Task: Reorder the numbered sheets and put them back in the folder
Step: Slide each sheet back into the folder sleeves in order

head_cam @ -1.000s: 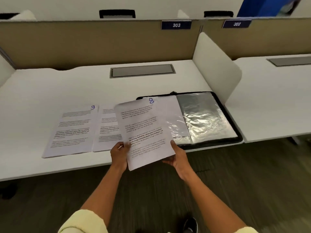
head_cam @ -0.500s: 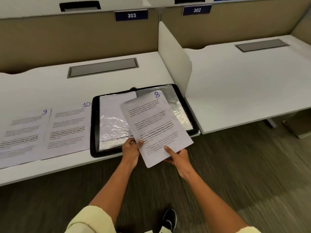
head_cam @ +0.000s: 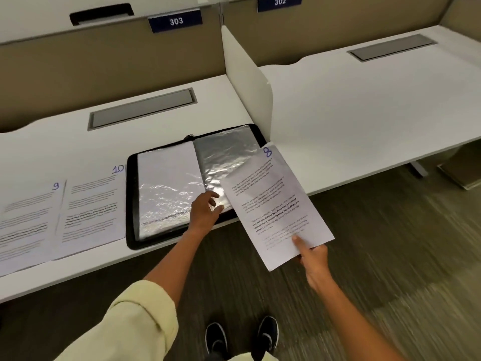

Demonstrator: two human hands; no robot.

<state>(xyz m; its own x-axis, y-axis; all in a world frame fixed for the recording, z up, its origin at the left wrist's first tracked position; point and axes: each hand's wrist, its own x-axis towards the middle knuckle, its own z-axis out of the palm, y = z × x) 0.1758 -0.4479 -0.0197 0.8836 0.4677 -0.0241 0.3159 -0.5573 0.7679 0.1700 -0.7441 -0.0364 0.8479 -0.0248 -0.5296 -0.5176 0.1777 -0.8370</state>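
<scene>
1. Three numbered sheets show: sheet 8 is in the air, off the desk's front edge, pinched at its lower edge by the right hand, thumb on top.
2. The left hand holds nothing; its relaxed fingers reach over the folder near its front edge, at the lower part of the right-hand sleeve. Whether they touch the plastic I cannot tell.
3. The step in hand looks like getting sheet 8 into a sleeve. To do it well, I would have the left fingers lift the sleeve's open edge and keep the folder pinned, then feed the sheet in corner first, flat and square, so the thin paper does not buckle.
4. The folder lies open at the desk's front right corner, against the white divider. Its left sleeve appears to hold a white page; the right one looks silvery, and I cannot tell what it holds.
5. Sheet 10 lies just beside the folder's left edge, sheet 9 further left; both are still outside the folder.
</scene>
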